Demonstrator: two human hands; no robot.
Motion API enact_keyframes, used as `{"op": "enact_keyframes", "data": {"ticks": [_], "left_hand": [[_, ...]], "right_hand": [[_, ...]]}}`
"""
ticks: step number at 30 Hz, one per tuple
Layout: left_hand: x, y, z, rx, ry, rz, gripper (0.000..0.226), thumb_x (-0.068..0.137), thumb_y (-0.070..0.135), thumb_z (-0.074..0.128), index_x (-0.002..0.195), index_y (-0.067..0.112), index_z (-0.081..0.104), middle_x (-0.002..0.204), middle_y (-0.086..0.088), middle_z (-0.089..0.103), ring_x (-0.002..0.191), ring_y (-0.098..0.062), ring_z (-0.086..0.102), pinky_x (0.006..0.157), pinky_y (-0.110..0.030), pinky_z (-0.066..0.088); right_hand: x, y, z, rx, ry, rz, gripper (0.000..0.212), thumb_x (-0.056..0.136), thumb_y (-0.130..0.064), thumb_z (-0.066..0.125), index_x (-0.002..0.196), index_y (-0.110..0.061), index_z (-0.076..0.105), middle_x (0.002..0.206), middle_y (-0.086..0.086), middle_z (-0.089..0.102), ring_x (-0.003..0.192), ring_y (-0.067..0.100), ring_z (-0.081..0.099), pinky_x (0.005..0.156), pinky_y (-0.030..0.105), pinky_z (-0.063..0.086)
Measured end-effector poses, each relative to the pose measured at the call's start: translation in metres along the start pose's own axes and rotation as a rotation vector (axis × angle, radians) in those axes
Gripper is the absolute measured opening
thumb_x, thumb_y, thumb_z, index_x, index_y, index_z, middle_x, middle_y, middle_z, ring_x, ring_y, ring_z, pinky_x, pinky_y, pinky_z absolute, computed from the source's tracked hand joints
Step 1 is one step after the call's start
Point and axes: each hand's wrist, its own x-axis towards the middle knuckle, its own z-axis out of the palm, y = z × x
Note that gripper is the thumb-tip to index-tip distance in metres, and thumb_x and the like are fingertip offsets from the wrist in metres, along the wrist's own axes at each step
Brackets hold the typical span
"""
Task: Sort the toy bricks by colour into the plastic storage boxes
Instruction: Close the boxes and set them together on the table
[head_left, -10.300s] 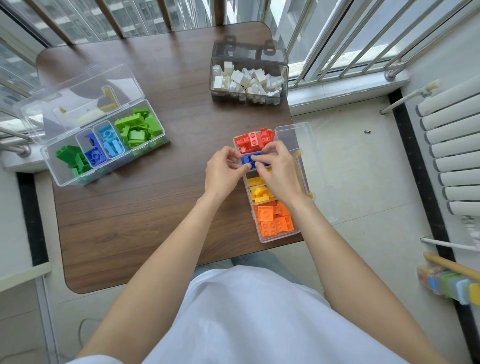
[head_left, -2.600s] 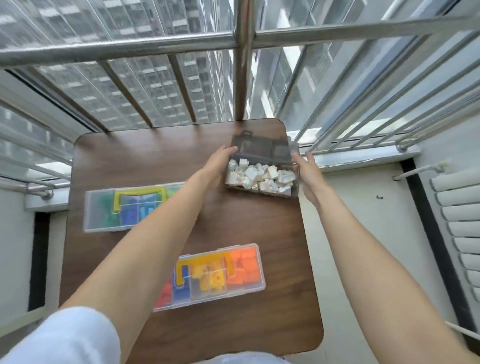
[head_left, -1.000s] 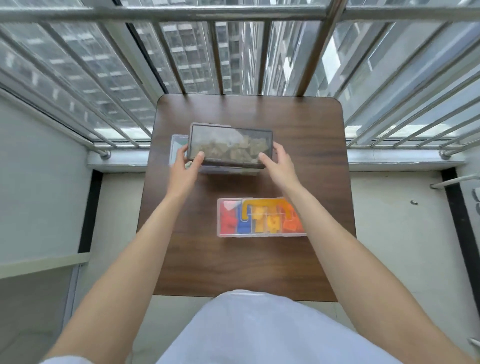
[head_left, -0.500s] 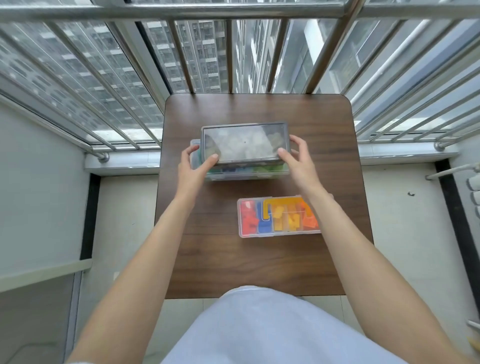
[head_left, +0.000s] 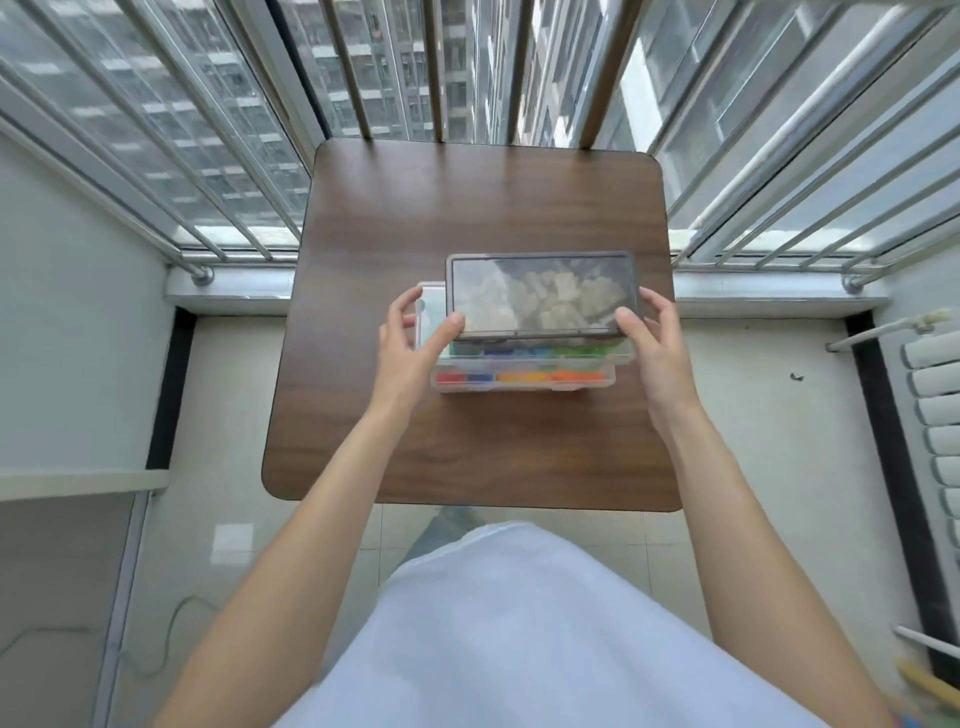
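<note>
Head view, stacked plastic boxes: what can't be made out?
- Bottom clear plastic box: only its front wall shows; the boxes above hide its lid.
- Middle clear box: mostly covered by the smoky grey box.
- White bricks: blurred behind the tinted lid.
- Left hand, right hand: grip unclear.

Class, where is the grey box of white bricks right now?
In the head view, the grey box tops a stack of two clear boxes mid-table, between the left hand and right hand.

Setting: probably a high-rise home balcony. Steel window bars (head_left: 291, 104), tower blocks outside, tiled floor (head_left: 769, 415), radiator (head_left: 935, 415), small wooden table (head_left: 483, 208).
</note>
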Motion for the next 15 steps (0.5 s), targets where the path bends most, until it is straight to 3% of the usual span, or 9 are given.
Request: {"op": "enact_keyframes", "data": {"ticks": [2, 4, 6, 8, 10, 12, 15], "left_hand": [[-0.008, -0.007, 0.002, -0.002, 0.015, -0.011, 0.071, 0.066, 0.061, 0.065, 0.129, 0.037, 0.042, 0.131, -0.003, 0.045, 0.12, -0.014, 0.046, 0.098, -0.028, 0.038], [-0.016, -0.009, 0.005, -0.033, 0.024, -0.014, 0.068, 0.074, 0.059, 0.066, 0.131, 0.034, 0.039, 0.135, -0.001, 0.044, 0.121, -0.012, 0.046, 0.102, -0.03, 0.038], [-0.02, -0.014, 0.005, -0.109, 0.026, -0.048, 0.057, 0.091, 0.048, 0.052, 0.141, 0.028, 0.032, 0.14, 0.005, 0.04, 0.124, -0.008, 0.042, 0.105, -0.031, 0.035], [-0.024, -0.021, 0.005, -0.195, 0.022, -0.146, 0.055, 0.096, 0.051, 0.035, 0.145, 0.028, 0.027, 0.143, 0.013, 0.037, 0.13, -0.007, 0.037, 0.105, -0.033, 0.031], [-0.03, -0.028, 0.011, -0.239, -0.006, -0.25, 0.052, 0.097, 0.056, 0.024, 0.142, 0.031, 0.033, 0.138, 0.018, 0.04, 0.131, -0.005, 0.036, 0.107, -0.033, 0.027], [-0.032, -0.03, 0.018, -0.253, -0.029, -0.297, 0.052, 0.099, 0.053, 0.019, 0.141, 0.029, 0.037, 0.133, 0.016, 0.043, 0.131, -0.005, 0.036, 0.112, -0.034, 0.023], [-0.028, -0.025, 0.023, -0.296, -0.031, -0.288, 0.046, 0.102, 0.043, 0.022, 0.14, 0.023, 0.039, 0.121, 0.013, 0.047, 0.116, -0.002, 0.043, 0.104, -0.025, 0.03]], "right_hand": [[-0.005, 0.007, -0.003, -0.002, -0.025, 0.008, 0.042, 0.091, -0.03, 0.059, 0.13, -0.027, 0.045, 0.13, 0.003, 0.053, 0.122, 0.009, 0.048, 0.084, 0.014, 0.041], [-0.008, 0.012, -0.008, -0.011, -0.042, 0.007, 0.044, 0.092, -0.034, 0.059, 0.132, -0.025, 0.044, 0.134, 0.002, 0.051, 0.124, 0.009, 0.047, 0.096, 0.02, 0.04], [-0.01, 0.019, -0.014, 0.003, -0.07, 0.025, 0.046, 0.091, -0.044, 0.056, 0.132, -0.03, 0.042, 0.138, 0.0, 0.048, 0.126, 0.01, 0.045, 0.106, 0.03, 0.036], [-0.014, 0.027, -0.02, 0.04, -0.107, 0.089, 0.056, 0.082, -0.065, 0.052, 0.13, -0.039, 0.041, 0.142, -0.005, 0.046, 0.13, 0.011, 0.043, 0.111, 0.036, 0.032], [-0.016, 0.039, -0.024, 0.063, -0.147, 0.168, 0.073, 0.07, -0.08, 0.048, 0.132, -0.041, 0.041, 0.141, -0.007, 0.047, 0.132, 0.016, 0.042, 0.113, 0.046, 0.027], [-0.016, 0.048, -0.023, 0.091, -0.195, 0.221, 0.078, 0.072, -0.081, 0.045, 0.136, -0.036, 0.04, 0.138, -0.003, 0.052, 0.13, 0.021, 0.045, 0.112, 0.051, 0.027], [-0.012, 0.049, -0.017, 0.164, -0.232, 0.242, 0.077, 0.078, -0.073, 0.04, 0.14, -0.028, 0.04, 0.133, -0.001, 0.057, 0.123, 0.018, 0.052, 0.11, 0.051, 0.028]]}}
